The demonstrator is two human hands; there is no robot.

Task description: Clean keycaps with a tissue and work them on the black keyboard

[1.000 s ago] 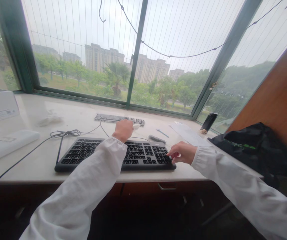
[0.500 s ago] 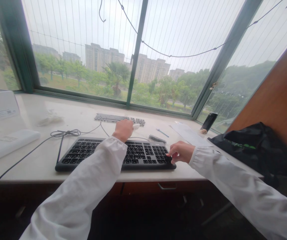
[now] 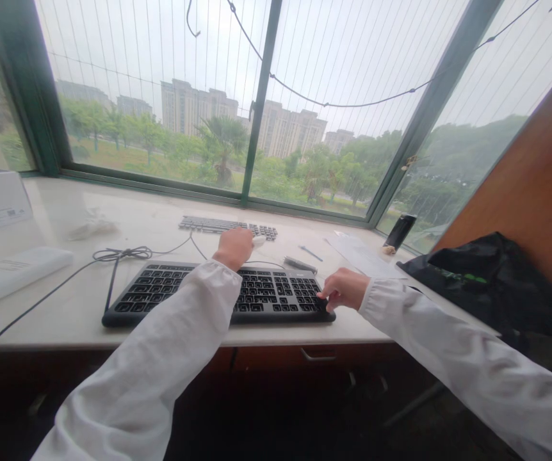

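Note:
A black corded keyboard (image 3: 257,312) lies along the desk's front edge. Its key wells look bare, with the caps off. Above its far edge is my left hand (image 3: 234,248), closed on a small white object (image 3: 259,241) that pokes out to the right; its kind is not clear. My sleeve covers part of the keyboard. At the right end, my right hand (image 3: 345,288) has curled fingers and grips the keyboard's edge by the number pad. Behind the left hand, loose grey keycaps (image 3: 209,224) lie in keyboard-like rows.
A looped cable (image 3: 122,253) runs off to the left. White boxes (image 3: 16,272) and a crumpled clear bag (image 3: 92,225) lie there too. Right of the keycaps are a blue pen-like stick (image 3: 311,253), a dark slim tool (image 3: 300,264), paper (image 3: 362,255), a black cylinder (image 3: 399,232) and a black bag (image 3: 492,275).
The whole view has shifted slightly, so everything sits a little further left and up. Both hands keep nearly the same places and hold.

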